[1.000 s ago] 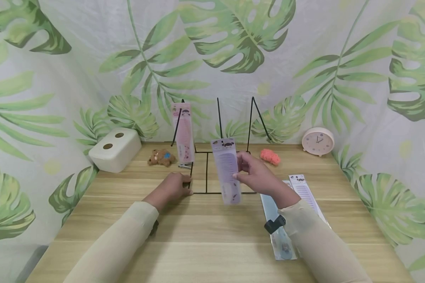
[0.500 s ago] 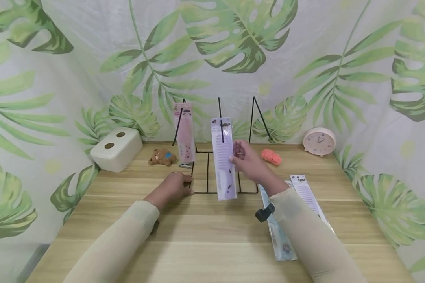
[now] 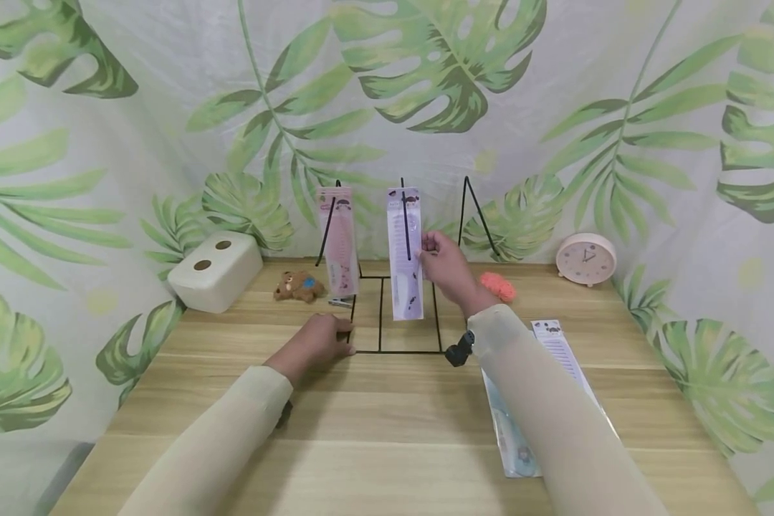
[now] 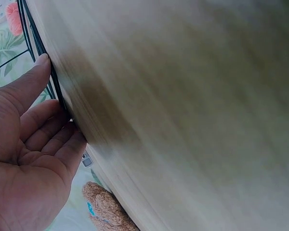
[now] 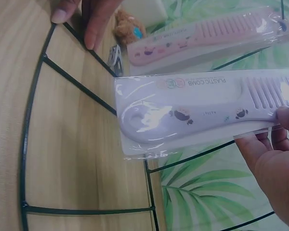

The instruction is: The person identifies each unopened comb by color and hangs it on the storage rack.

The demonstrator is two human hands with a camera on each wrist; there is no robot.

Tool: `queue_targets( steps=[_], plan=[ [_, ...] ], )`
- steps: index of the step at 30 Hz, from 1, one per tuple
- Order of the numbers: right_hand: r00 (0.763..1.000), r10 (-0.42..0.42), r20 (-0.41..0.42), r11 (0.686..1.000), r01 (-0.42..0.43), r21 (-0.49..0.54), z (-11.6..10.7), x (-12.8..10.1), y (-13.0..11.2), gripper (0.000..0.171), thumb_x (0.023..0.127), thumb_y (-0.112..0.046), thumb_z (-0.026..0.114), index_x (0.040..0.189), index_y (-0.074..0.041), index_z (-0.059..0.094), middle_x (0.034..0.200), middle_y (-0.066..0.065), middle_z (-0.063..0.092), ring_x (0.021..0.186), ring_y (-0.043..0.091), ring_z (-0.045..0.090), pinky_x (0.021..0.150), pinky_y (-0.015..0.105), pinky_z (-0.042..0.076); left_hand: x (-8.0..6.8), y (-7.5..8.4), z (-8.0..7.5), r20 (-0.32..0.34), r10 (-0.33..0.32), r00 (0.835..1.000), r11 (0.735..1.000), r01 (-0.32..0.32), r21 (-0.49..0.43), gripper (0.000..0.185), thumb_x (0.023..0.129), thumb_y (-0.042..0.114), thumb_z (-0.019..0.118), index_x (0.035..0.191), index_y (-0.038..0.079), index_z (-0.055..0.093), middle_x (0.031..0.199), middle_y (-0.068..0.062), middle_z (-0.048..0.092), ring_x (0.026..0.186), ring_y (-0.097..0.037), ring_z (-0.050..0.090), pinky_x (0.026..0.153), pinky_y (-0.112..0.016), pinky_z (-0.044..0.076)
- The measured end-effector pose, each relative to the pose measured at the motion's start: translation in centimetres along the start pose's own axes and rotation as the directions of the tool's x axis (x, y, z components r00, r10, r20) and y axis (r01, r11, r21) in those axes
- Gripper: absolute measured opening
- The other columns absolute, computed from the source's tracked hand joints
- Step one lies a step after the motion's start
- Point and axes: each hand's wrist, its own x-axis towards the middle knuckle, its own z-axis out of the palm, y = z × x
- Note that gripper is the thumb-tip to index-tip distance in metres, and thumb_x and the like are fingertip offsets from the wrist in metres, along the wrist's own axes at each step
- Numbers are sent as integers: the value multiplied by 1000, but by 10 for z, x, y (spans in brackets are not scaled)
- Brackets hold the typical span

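Observation:
My right hand (image 3: 450, 271) pinches the right edge of a packaged purple plastic comb (image 3: 405, 290) between thumb and fingers. The comb hangs upright, its card's top overlapping the middle hook of a black wire display rack (image 3: 381, 315). In the right wrist view the printed wrapper (image 5: 183, 115) faces the camera, with the comb's handle end nearest. My left hand (image 3: 318, 340) grips the rack's base at its front left corner, thumb and fingers at the wire (image 4: 55, 79) in the left wrist view. A packaged pink comb (image 3: 342, 247) hangs from the left hook.
Packaged blue (image 3: 511, 444) and purple (image 3: 560, 352) combs lie at the right, partly under my right sleeve. Behind stand a white box with two holes (image 3: 216, 272), a brown toy bear (image 3: 299, 286), a metal clip (image 3: 340, 302), coral yarn (image 3: 498, 286) and a pink clock (image 3: 585, 259).
My right hand has raised the purple comb and moved it back, from in front of the rack up to the middle hook, whose tip now shows before the card. My left hand stays put.

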Motion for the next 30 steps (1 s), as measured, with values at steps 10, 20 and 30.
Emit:
queue_targets(
  steps=[10, 20, 30],
  plan=[
    [996, -69, -51, 960, 53, -276, 3, 14, -3, 28, 113, -11, 57, 139, -3, 58, 131, 17, 66, 119, 32, 66, 98, 48, 62, -1, 2, -1, -5, 4, 1000, 1000, -4, -4, 58, 98, 26, 85, 148, 3, 67, 152, -20, 65, 147, -44, 56, 126, -58, 43],
    [996, -79, -35, 939, 63, -339, 12, 25, 5, 30, 112, -10, 59, 141, -3, 59, 133, 17, 69, 124, 33, 67, 103, 48, 60, -2, 0, 0, 4, -21, 1000, 1000, 21, -18, 60, 97, 25, 86, 150, 4, 66, 154, -20, 64, 149, -43, 54, 127, -57, 42],
    [992, -118, -38, 934, 98, -344, 14, 23, 10, 27, 112, -9, 58, 138, -2, 59, 130, 18, 70, 122, 34, 67, 100, 48, 61, -4, 0, -1, 3, -29, 1000, 999, 29, -13, 58, 97, 24, 86, 149, 5, 67, 154, -19, 64, 149, -44, 54, 127, -58, 43]
  ],
)
